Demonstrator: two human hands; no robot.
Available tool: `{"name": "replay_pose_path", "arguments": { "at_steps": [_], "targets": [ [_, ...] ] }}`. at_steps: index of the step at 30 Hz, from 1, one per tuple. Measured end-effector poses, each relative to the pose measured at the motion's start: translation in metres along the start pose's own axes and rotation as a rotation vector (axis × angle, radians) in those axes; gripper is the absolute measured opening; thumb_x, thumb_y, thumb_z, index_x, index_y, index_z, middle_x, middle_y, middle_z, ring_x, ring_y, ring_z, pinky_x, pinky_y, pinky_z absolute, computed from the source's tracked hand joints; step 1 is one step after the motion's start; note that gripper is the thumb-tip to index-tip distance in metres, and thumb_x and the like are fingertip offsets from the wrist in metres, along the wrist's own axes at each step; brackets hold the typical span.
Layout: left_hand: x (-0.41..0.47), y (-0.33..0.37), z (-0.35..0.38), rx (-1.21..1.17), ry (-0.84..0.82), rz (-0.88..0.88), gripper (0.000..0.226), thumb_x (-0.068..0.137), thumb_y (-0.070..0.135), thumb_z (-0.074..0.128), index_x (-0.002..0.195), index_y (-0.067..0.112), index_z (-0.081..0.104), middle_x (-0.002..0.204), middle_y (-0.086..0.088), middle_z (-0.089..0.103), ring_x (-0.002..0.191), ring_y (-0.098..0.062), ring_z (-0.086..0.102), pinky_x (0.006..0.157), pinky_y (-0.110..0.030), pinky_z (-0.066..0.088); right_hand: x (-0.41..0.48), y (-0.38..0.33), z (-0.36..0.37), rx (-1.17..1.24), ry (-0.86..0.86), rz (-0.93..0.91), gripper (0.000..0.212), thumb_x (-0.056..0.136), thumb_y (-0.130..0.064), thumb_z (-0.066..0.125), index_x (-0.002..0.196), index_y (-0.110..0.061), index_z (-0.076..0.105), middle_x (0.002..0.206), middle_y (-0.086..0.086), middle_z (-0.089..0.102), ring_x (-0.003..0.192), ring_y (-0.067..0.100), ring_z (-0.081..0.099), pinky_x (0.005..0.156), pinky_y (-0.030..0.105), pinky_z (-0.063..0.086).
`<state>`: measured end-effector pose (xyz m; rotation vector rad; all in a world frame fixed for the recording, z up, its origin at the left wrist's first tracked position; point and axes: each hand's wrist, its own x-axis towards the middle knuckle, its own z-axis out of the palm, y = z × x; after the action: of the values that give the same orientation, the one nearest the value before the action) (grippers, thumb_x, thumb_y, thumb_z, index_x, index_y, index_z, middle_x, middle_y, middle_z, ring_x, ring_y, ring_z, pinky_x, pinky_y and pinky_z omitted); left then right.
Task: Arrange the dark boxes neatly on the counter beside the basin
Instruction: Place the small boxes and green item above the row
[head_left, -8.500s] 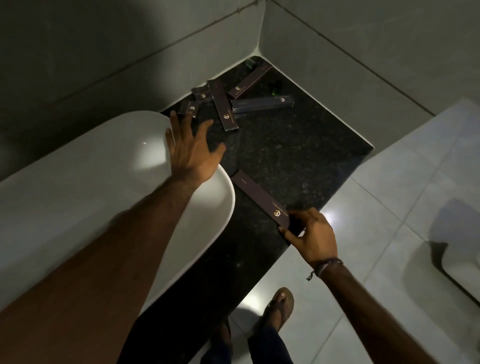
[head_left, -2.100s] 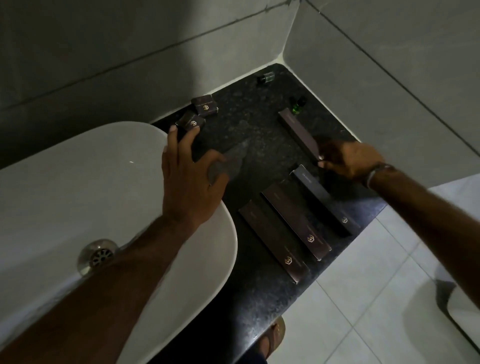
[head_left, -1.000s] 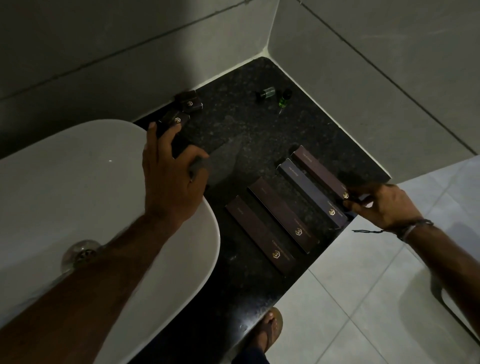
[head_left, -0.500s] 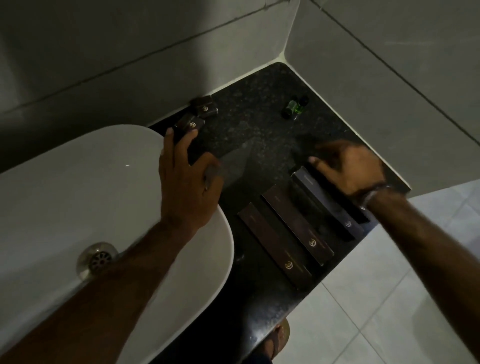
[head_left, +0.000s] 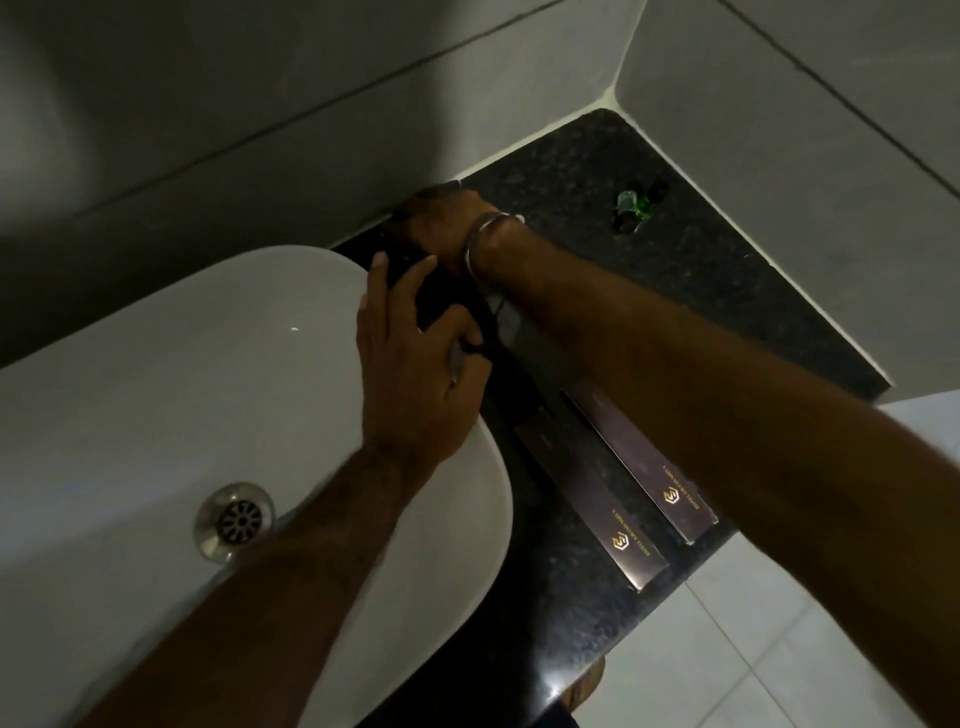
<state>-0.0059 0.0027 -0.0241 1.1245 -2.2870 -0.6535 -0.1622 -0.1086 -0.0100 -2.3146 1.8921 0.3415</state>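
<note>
Two long dark boxes with gold logos lie side by side on the black counter (head_left: 701, 291), one nearer the basin (head_left: 592, 499) and one to its right (head_left: 644, 457). My right forearm crosses over them and hides whatever lies further right. My right hand (head_left: 441, 223) reaches to the back corner by the wall, covering the spot where the small dark boxes sat; I cannot see them or what its fingers hold. My left hand (head_left: 415, 364) rests on the rim of the white basin (head_left: 208, 389), fingers apart and holding nothing.
Small green bottles (head_left: 636, 200) stand near the far corner of the counter. The basin drain (head_left: 234, 519) is at lower left. Grey tiled walls close the counter at the back and right. Pale floor tiles (head_left: 779, 623) lie beyond the counter's front edge.
My right hand left the long boxes on the right and swung across to the back-left corner by the small boxes. My left hand stayed on the basin rim.
</note>
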Motion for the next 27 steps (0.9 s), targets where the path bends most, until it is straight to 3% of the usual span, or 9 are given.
{"name": "replay_pose_path", "arguments": {
  "at_steps": [3,7,11,15,20,27],
  "targets": [
    [0.0,-0.004,-0.005,-0.012,0.033,-0.005,0.03,0.08,0.032,0.043,0.095,0.019,0.066,0.156,-0.01,0.04,0.155,-0.035,0.012,0.123,-0.055,0.022,-0.008,-0.005,-0.013,-0.062,0.002,-0.035,0.038,0.099,-0.025,0.046,0.128,-0.005,0.06,0.135,0.015,0.058,0.125,0.033,0.053,0.099,0.04,0.043],
    [0.002,0.001,-0.003,0.0,0.003,0.001,0.027,0.078,0.033,0.044,0.09,0.02,0.064,0.157,-0.01,0.04,0.155,-0.036,0.011,0.122,-0.056,0.022,-0.044,0.005,0.0,0.043,-0.043,-0.009,0.033,0.096,-0.026,0.054,0.124,-0.011,0.063,0.123,0.011,0.063,0.11,0.03,0.063,0.077,0.031,0.045],
    [0.002,-0.004,-0.001,0.014,0.007,0.021,0.031,0.078,0.032,0.044,0.096,0.018,0.066,0.156,-0.012,0.041,0.154,-0.039,0.014,0.121,-0.057,0.023,-0.082,0.013,0.023,0.127,-0.185,-0.033,0.047,0.088,-0.041,0.064,0.131,-0.021,0.059,0.13,0.005,0.061,0.114,0.026,0.062,0.093,0.04,0.052],
    [0.001,-0.002,0.0,0.003,0.009,0.026,0.035,0.08,0.035,0.044,0.099,0.018,0.067,0.156,-0.011,0.041,0.154,-0.037,0.012,0.122,-0.056,0.022,-0.115,0.013,0.035,0.224,-0.242,-0.062,0.052,0.084,-0.035,0.071,0.133,-0.023,0.057,0.129,0.005,0.063,0.115,0.026,0.061,0.099,0.041,0.048],
    [0.002,-0.004,0.002,0.009,0.008,0.02,0.039,0.082,0.036,0.042,0.104,0.018,0.069,0.156,-0.01,0.041,0.154,-0.036,0.013,0.121,-0.056,0.024,-0.13,0.002,0.038,0.328,-0.201,-0.119,0.058,0.082,-0.03,0.075,0.136,-0.02,0.056,0.129,0.007,0.064,0.114,0.025,0.061,0.095,0.03,0.041],
    [0.001,-0.004,0.003,0.009,0.037,0.036,0.032,0.084,0.034,0.045,0.097,0.016,0.067,0.155,-0.011,0.043,0.153,-0.038,0.016,0.12,-0.056,0.025,-0.134,-0.003,0.038,0.367,-0.184,-0.127,0.059,0.08,-0.029,0.077,0.134,-0.018,0.058,0.129,0.007,0.063,0.113,0.026,0.062,0.092,0.03,0.041]
  ]
}}
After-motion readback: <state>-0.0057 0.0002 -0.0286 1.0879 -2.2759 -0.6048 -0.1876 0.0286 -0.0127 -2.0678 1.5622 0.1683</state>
